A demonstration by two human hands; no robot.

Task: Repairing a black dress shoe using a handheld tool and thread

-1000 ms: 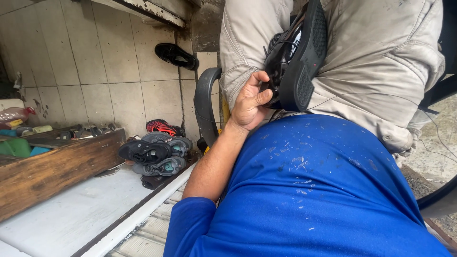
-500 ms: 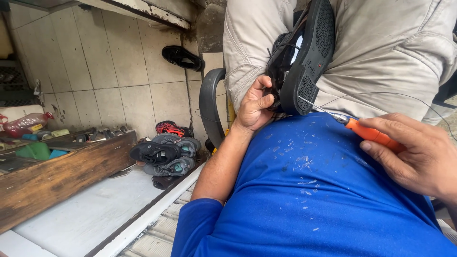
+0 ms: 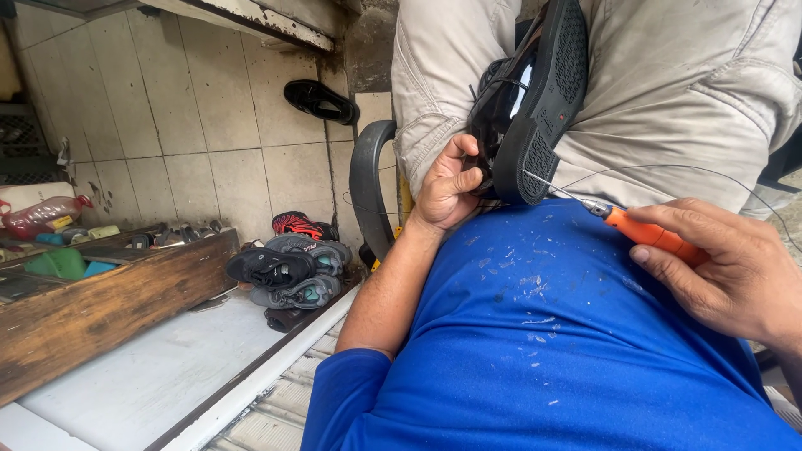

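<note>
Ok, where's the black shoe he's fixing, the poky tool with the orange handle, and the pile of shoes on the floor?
black shoe with ridged sole [image 3: 543,100], head view, on the sole.
orange-handled awl [image 3: 656,236], head view, on the handle.
pile of dark shoes [image 3: 292,263], head view, on a grey one.

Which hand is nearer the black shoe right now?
Left. The left hand grips the black shoe at its upper, touching it. The right hand holds the orange-handled awl, apart from the shoe, to its lower right.
</note>
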